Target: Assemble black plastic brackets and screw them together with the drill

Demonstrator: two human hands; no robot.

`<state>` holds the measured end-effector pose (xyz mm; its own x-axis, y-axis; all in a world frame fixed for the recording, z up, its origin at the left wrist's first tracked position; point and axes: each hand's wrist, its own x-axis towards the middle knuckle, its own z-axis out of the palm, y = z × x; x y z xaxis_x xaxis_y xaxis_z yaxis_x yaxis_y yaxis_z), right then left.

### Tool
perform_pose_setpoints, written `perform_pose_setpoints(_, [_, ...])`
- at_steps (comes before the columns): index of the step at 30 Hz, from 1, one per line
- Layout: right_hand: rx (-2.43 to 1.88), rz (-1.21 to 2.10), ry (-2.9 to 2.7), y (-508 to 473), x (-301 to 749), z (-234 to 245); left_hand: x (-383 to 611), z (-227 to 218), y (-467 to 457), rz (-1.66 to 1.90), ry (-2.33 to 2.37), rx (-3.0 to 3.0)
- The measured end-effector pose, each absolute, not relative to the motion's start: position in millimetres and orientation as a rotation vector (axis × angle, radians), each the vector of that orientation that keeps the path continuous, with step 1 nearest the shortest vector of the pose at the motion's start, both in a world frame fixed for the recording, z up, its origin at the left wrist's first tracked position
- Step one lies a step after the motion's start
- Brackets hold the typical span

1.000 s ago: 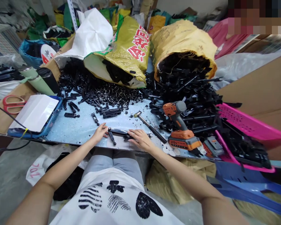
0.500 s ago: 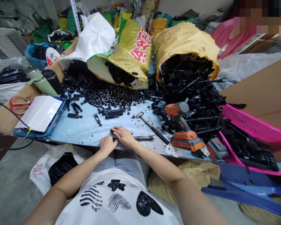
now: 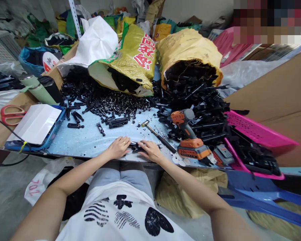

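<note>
Both hands were palm-down at the front edge of the worktop (image 3: 85, 142). A long black part (image 3: 134, 146) lay between and under them, near the edge. Left hand (image 3: 119, 147) covered its left end, fingers extended and together; couldn't tell if it gripped. Right hand (image 3: 149, 150) was on the right portion, fingers bent over it; grip couldn't be confirmed, underside hidden. Hammer (image 3: 160, 137) lay diagonally just right of the right hand, head pointing away. Orange cordless driver (image 3: 189, 132) stood on its battery further right, beside the pink basket (image 3: 261, 134). White discs (image 3: 181, 162) sat near the edge, left of the driver's base. Small black linkage (image 3: 100, 129) lay beyond the left hand.
</note>
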<state>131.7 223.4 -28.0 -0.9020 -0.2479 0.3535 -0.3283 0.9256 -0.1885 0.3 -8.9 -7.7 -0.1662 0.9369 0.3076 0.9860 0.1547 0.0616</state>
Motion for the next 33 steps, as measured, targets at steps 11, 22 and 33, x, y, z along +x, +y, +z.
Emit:
perform_pose_setpoints(11, [0.915,0.196,-2.811,261,100,-32,-9,-14,7,-0.252,-2.254,-2.060])
perform_pose_setpoints(22, [0.795,0.152,-2.646,212,122,55,-4,36,-12,-0.566,-2.116,-1.673])
perform_pose_setpoints(33, [0.983,1.663,-1.699,101,131,83,95,102,-40,-1.969,-1.742,-1.672])
